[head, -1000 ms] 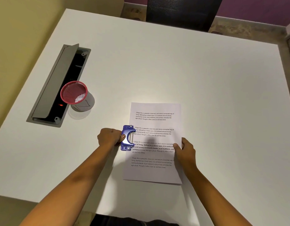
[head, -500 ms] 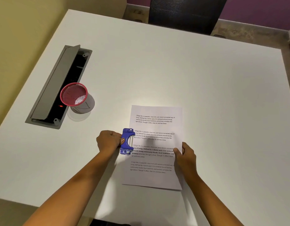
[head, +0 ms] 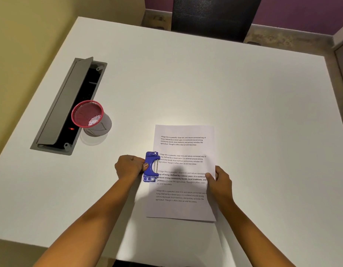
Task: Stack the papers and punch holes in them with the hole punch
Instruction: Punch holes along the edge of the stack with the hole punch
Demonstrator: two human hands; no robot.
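Observation:
A stack of white printed papers (head: pixel 183 187) lies flat on the white table (head: pixel 205 89), near its front edge. A blue hole punch (head: pixel 151 167) sits over the middle of the papers' left edge. My left hand (head: pixel 129 166) is closed around the punch's left side, thumb on its blue body. My right hand (head: pixel 218 181) grips the papers' right edge about halfway down, thumb on top of the sheet.
A red mesh cup (head: pixel 87 114) with white paper bits inside stands left of the papers. Behind it is an open grey cable tray (head: pixel 67 105) set into the table. A dark chair (head: pixel 215 14) stands at the far edge.
Both hands, the punch and the papers keep their positions relative to each other. Only the camera view shifts slightly.

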